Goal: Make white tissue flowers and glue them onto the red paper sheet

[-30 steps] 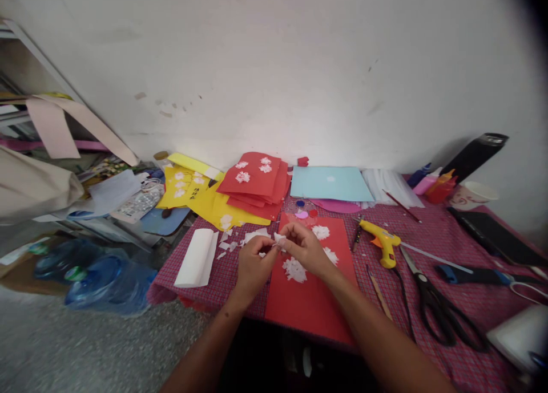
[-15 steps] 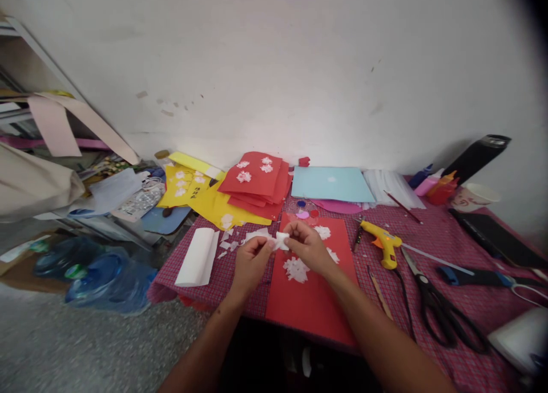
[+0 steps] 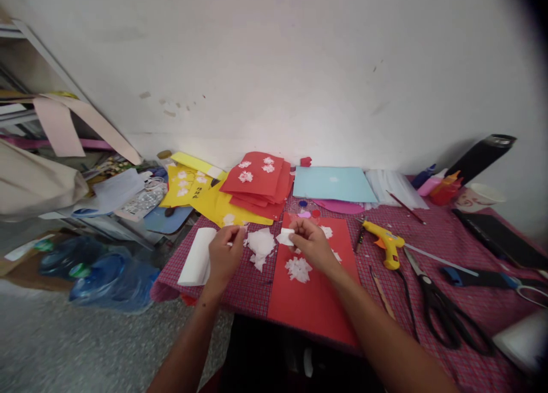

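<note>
My hands have just parted. Half a second ago both met on one small white paper piece; now only my right hand keeps it, pinched between thumb and fingers at the centre of the frame, over the upper left part of the red sheet. My left hand has swung left, beside the white roll, fingers curled together; I can't tell whether a scrap is caught in them. I judge that the two-handed handling of this piece is at a pause.

With the left hand out of the way, the torn white paper shows more fully between my hands, on the checked table. The largest white paper cluster lies on the red sheet just below my right hand, which partly hides two more.

As for writing, the yellow card left of centre carries dark characters in a short column, too small for me to read. The paper cup at the right has a reddish design, and I can make out no brand on the yellow glue gun.
</note>
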Demonstrator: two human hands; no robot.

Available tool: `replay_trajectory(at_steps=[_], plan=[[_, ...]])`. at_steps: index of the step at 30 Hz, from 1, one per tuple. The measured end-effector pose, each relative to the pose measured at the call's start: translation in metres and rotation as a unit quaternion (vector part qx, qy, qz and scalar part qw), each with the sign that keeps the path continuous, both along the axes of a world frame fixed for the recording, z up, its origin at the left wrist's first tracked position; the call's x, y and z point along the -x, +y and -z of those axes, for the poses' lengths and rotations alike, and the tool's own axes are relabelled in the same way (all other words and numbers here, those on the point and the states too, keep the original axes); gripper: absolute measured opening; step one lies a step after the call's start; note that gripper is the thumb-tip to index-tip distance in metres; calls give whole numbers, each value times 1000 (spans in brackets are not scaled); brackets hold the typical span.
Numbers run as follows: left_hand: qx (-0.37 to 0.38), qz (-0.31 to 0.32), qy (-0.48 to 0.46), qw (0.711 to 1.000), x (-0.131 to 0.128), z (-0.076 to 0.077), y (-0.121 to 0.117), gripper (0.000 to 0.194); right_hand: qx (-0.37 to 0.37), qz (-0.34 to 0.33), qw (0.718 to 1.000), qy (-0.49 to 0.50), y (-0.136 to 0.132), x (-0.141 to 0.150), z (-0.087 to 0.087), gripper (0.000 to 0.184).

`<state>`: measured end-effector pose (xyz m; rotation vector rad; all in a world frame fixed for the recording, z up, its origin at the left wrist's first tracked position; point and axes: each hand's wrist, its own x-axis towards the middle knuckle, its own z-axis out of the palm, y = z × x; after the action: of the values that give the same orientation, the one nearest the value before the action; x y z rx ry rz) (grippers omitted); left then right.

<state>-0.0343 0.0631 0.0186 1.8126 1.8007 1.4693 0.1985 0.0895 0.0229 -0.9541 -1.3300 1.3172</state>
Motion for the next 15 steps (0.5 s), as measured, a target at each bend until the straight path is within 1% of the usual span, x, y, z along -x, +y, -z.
replay_trajectory(at_steps=[2, 3, 5, 6, 8, 10, 11, 13, 15], plan=[[-33, 55, 112, 992, 2, 9, 3, 17, -1, 5, 1000, -2, 1, 0, 1, 12], [-35, 89, 155, 983, 1, 13, 3, 16, 0, 5, 1000, -3, 1, -1, 2, 13], [-27, 140, 215, 966, -1, 21, 2, 15, 2, 7, 1000, -3, 1, -1, 2, 13], [-24, 152, 229, 961, -2, 23, 1, 16, 1, 7, 1000, -4, 1, -1, 2, 12], [-32, 152, 231, 961, -3, 22, -3, 25, -1, 7, 1000, -6, 1, -1, 1, 12], [-53, 132, 207, 968, -6, 17, -9, 32, -1, 5, 1000, -7, 1, 0, 1, 12], [-66, 121, 190, 972, -8, 13, -12, 32, -1, 3, 1000, -6, 1, 0, 1, 12], [-97, 107, 148, 978, -18, 5, -18, 25, -3, 2, 1000, -7, 1, 1, 2, 12], [-117, 124, 125, 977, -31, 0, -23, 22, -9, 3, 1000, -8, 1, 1, 4, 12]])
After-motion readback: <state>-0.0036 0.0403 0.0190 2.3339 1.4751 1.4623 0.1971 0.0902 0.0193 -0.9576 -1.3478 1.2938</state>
